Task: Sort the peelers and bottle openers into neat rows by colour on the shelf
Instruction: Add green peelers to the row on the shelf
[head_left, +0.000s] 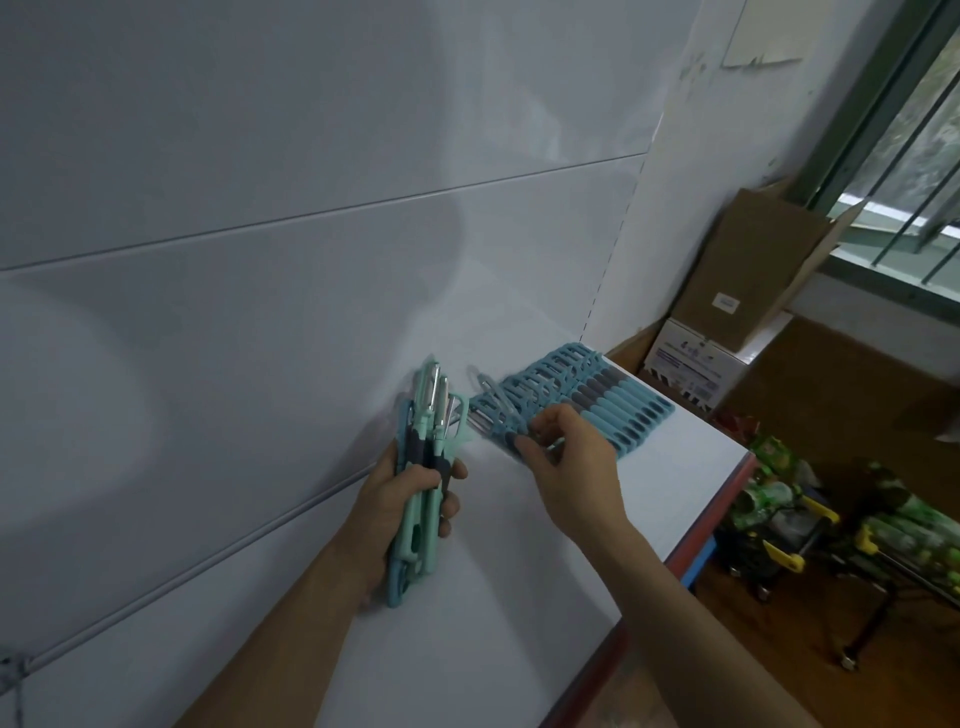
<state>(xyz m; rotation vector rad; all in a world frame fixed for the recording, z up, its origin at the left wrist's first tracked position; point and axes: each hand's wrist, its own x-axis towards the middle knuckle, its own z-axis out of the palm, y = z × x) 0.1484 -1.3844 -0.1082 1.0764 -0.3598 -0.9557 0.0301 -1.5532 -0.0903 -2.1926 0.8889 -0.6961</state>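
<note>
A row of several blue peelers (597, 400) with grey grips lies side by side on the white shelf (519, 571), near its far right corner. My right hand (566, 457) pinches one blue peeler (501, 421) at the near end of that row, its metal blade pointing toward the back panel. My left hand (400, 499) grips an upright bundle of mint-green and blue peelers (423, 467), blades up, just left of the row.
A white back panel (260, 260) rises behind the shelf. The shelf's red front edge (727, 499) runs along the right. Beyond it stand cardboard boxes (753, 270), a white box (691, 364), green packaged goods (779, 483) on the floor and a barred window (909, 156).
</note>
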